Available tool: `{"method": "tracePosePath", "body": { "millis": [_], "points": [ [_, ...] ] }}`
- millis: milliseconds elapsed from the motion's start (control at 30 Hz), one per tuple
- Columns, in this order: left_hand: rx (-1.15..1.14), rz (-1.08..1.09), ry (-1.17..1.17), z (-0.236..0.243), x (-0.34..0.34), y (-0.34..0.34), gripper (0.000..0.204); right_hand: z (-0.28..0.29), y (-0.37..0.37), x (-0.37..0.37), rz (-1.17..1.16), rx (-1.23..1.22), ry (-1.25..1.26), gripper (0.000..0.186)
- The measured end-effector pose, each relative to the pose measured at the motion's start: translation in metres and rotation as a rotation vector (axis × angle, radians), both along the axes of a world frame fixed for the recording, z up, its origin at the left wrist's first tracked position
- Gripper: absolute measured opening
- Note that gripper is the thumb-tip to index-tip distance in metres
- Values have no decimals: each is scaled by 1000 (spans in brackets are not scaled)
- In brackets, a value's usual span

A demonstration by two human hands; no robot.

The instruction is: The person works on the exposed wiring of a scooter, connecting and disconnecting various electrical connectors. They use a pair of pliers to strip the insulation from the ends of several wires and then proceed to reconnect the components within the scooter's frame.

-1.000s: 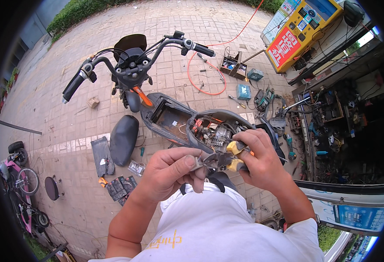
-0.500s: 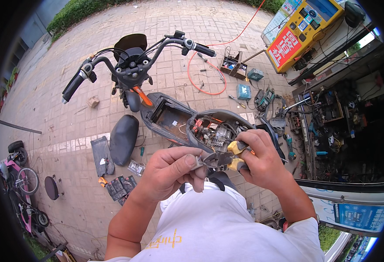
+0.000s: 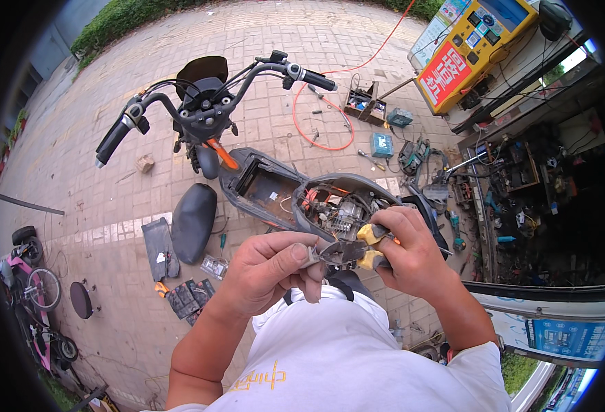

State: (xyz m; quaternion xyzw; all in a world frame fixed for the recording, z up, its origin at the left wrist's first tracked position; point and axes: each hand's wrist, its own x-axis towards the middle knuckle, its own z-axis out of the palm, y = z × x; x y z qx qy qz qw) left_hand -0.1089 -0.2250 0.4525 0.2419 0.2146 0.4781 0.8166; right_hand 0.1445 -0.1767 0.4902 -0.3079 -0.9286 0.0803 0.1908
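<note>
Held up in front of my white shirt is a pair of pliers point(image 3: 349, 253) with yellow and black handles. My right hand point(image 3: 407, 248) is closed round those handles, its jaws pointing left. Between the thumb and fingers of my left hand point(image 3: 269, 269) is a small grey piece point(image 3: 309, 257), whose kind I cannot make out. The jaws meet its right end; whether they grip it is too small to tell. Just beyond my hands stands an electric scooter point(image 3: 268, 185), its seat off and the wiring in its rear body point(image 3: 343, 213) exposed.
On the paving at left lie the black seat point(image 3: 194, 223), a dark panel point(image 3: 158, 247) and several black blocks point(image 3: 189, 299). An open toolbox point(image 3: 365, 106), an orange hose point(image 3: 295, 113) and teal boxes point(image 3: 382, 145) are at far right. A cluttered workbench point(image 3: 515, 206) borders the right side.
The surroundings have shifted slightly left in the view. Both hands, the pliers and the grey piece keep nearly the same position.
</note>
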Motion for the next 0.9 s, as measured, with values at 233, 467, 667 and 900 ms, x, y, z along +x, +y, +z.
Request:
{"method": "tracePosePath", "body": {
  "millis": [233,467,667,900],
  "points": [
    [35,292,224,9,12,-4,29,-12,-1,-2,-8,15,54,32],
    [846,724,1076,4,16,-1,30,-29,-12,-13,-52,-181,168,27],
    [802,566,1101,6,8,0,23,-32,-26,-16,-82,-456,223,24],
    [274,518,570,2,18,-3,9,-17,-29,-24,-156,-244,101,25]
  ]
}}
